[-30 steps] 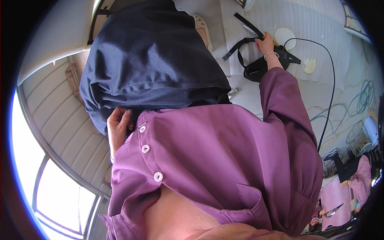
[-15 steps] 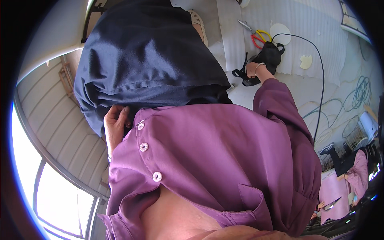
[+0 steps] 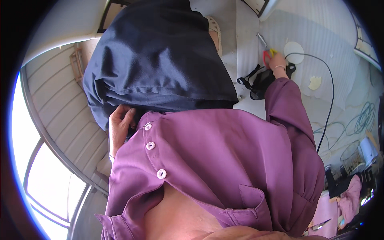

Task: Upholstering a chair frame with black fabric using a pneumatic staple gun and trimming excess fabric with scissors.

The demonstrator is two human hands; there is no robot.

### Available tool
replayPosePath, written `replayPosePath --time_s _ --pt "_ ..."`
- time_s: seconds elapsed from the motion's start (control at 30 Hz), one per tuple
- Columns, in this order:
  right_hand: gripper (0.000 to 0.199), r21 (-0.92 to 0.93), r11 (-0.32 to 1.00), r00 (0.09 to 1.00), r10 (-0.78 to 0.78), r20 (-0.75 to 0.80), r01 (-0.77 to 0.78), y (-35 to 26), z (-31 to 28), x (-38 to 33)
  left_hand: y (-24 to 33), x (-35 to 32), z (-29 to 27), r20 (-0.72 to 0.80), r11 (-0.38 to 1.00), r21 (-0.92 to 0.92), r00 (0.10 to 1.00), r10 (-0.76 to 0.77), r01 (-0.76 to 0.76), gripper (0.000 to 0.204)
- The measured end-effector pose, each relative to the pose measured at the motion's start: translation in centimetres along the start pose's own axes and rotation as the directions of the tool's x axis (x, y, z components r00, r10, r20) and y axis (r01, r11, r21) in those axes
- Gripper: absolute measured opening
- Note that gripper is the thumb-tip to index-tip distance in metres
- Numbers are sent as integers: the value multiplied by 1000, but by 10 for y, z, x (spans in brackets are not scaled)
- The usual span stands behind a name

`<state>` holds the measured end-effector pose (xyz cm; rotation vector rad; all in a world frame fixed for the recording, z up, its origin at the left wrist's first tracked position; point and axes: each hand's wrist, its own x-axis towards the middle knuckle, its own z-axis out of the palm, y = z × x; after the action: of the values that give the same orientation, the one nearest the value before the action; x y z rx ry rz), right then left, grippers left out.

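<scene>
While the left hand curls against dark navy cloth, the right hand reaches to red-and-yellow scissors on the white floor. Its grip (partly hidden) cannot be told; a black strapped device lies just beside.

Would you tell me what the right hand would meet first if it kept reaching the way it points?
Most likely the red- and yellow-handled scissors: the right hand is stretched toward their handles, though depth is unclear.

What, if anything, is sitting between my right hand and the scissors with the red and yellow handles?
Nothing visible. The right hand is already at the handles of the scissors, with no gap showing between them. The black strapped object lies on the near side, beside the wrist, not in between.
</scene>
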<state>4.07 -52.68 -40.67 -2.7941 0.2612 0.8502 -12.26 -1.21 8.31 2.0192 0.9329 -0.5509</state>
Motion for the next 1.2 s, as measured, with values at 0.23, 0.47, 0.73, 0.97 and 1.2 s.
replayPosePath --time_s 0.23,0.47,0.73,0.97,1.2 --pt "43 43 999 996 29 87 -33 -9 13 -65 -6 0 -4 -4 999 13 1000 30 -30 16" --pt "46 327 945 1000 8 -10 -4 29 59 -109 -21 1 -16 -6 987 50 988 155 -154 16" --pt "42 937 64 907 -239 348 -342 12 -55 -76 -37 -13 -24 -87 881 215 890 448 -422 21" --pt "41 995 -94 765 -637 -94 44 -159 -222 -96 -81 -23 -19 -337 853 344 796 502 -392 15" --pt "29 912 -64 382 -895 -232 404 -319 -368 -249 -119 -58 -49 -571 833 436 610 549 -341 17"
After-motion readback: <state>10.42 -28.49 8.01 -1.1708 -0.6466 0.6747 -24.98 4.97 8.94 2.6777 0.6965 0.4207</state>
